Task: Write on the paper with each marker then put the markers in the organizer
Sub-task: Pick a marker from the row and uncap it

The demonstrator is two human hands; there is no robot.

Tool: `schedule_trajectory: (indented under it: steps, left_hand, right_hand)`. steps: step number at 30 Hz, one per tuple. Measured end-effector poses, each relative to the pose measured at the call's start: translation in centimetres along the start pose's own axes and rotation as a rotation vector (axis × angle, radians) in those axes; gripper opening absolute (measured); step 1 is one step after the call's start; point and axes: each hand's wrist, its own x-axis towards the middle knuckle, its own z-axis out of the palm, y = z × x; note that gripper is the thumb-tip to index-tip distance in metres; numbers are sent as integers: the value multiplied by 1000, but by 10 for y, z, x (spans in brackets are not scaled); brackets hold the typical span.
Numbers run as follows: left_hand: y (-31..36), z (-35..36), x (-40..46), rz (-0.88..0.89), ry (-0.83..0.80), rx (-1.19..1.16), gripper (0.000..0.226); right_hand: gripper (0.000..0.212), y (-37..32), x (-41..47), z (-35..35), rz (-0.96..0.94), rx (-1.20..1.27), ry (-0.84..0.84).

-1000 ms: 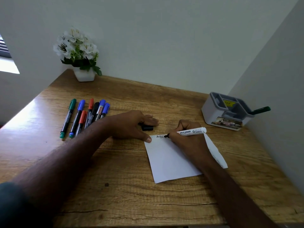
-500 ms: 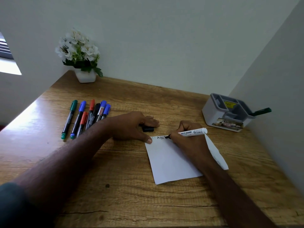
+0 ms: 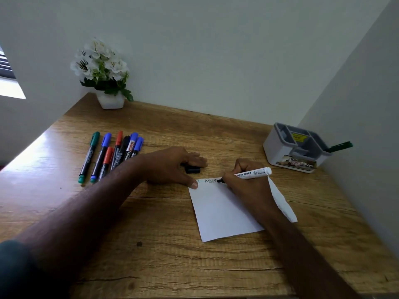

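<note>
A white sheet of paper (image 3: 220, 212) lies on the wooden desk (image 3: 164, 255), with black letters along its top edge. My right hand (image 3: 248, 184) grips a white whiteboard marker (image 3: 252, 174), its black tip touching the paper after the letters. My left hand (image 3: 172, 167) lies flat, thumb pressing the paper's top left corner. A black marker cap (image 3: 192, 169) sits under its fingers. Several markers (image 3: 112, 156) in green, blue, red and black lie in a row at the left. The grey-and-white organizer (image 3: 295, 147) stands at the right with a green marker (image 3: 340, 146) sticking out.
A white pot of white flowers (image 3: 103, 76) stands in the desk's back left corner. Walls close the desk at the back and right. A bright window strip shows at the far left.
The marker tip has crept slightly to the right along the line of letters as another letter appears. My left hand has stayed in place on the paper's corner.
</note>
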Motion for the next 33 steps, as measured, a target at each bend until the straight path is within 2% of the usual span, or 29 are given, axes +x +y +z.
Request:
schedule_trajectory:
  steps: [7, 12, 20, 25, 33]
  left_hand:
    - [4, -2, -1, -7, -7, 6, 68]
    - [2, -1, -1, 7, -11, 4, 69]
    - [0, 0, 0, -22, -12, -14, 69]
    - [-2, 0, 1, -5, 1, -25, 68]
    - [-6, 1, 4, 2, 2, -24, 69]
  right_hand:
    - [32, 0, 1, 0, 0, -53, 19]
    - [25, -2, 0, -1, 4, -27, 28]
    - [18, -4, 2, -6, 96, 160, 86]
    - [18, -3, -1, -5, 40, 15, 27]
    - [23, 1, 1, -4, 26, 5, 15]
